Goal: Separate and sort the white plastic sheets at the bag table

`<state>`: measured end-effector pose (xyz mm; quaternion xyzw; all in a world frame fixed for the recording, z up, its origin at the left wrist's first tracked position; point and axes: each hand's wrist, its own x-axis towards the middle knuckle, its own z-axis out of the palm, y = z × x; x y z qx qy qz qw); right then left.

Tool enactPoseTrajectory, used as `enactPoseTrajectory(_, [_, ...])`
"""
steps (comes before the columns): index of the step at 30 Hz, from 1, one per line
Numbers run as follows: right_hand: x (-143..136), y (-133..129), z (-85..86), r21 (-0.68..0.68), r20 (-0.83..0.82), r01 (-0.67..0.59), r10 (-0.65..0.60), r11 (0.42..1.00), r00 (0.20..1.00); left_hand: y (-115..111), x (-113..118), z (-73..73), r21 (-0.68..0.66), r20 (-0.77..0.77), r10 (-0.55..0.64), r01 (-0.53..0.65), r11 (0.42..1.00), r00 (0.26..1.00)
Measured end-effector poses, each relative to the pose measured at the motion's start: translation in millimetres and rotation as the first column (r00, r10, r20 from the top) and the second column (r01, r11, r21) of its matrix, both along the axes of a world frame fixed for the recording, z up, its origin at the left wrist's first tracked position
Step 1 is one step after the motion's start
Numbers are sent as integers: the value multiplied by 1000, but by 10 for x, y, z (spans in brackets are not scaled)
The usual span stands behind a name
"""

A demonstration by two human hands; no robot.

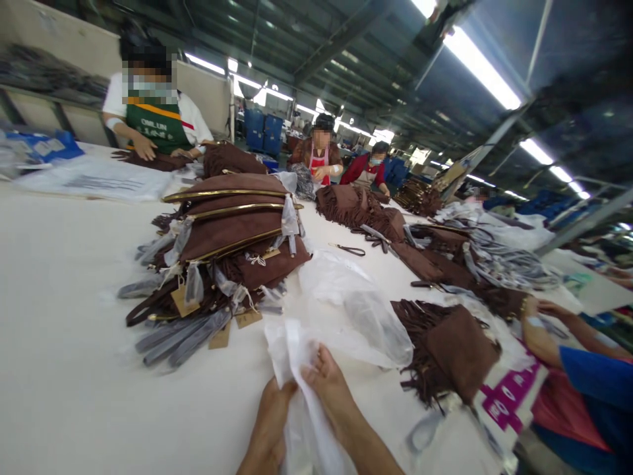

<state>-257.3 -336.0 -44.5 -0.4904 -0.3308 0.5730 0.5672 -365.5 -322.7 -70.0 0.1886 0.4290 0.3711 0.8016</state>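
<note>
Clear, crinkly plastic bag lies low on the white counter, its near edge pinched by both hands: left hand and right hand closed on the film, apparently to part its mouth. Just right lies a brown fringed suede bag; a stack of brown gold-trimmed bags sits beyond, left.

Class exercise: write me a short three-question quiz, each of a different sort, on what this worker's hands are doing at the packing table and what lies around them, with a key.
1. True or false: both hands grip a clear plastic bag.
2. Multiple choice: the stack of brown bags left of the hands carries trim that is A) gold, B) red, C) blue.
3. Fill in: the brown bag to the right of the hands has a ___ edge.

Key
1. True: the left hand and the right hand pinch the plastic bag above the white table.
2. A.
3. Fringed.
</note>
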Motion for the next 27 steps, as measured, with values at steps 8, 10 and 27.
enactPoseTrajectory(8, [-66, -167, -343, 3, 843, 121, -68, 993, 534, -78, 80, -18, -158, 211, 76, -43, 987, 974])
enactPoseTrajectory(10, [-112, -177, -347, 3, 877, 151, -76, 989, 475, -79, 87, -38, -200, 252, 91, -40, 979, 963])
enactPoseTrajectory(27, [-195, -179, -408, 264, 937, 105, -280, 959, 210, -85, 47, -49, -114, 390, 14, 33, 993, 921])
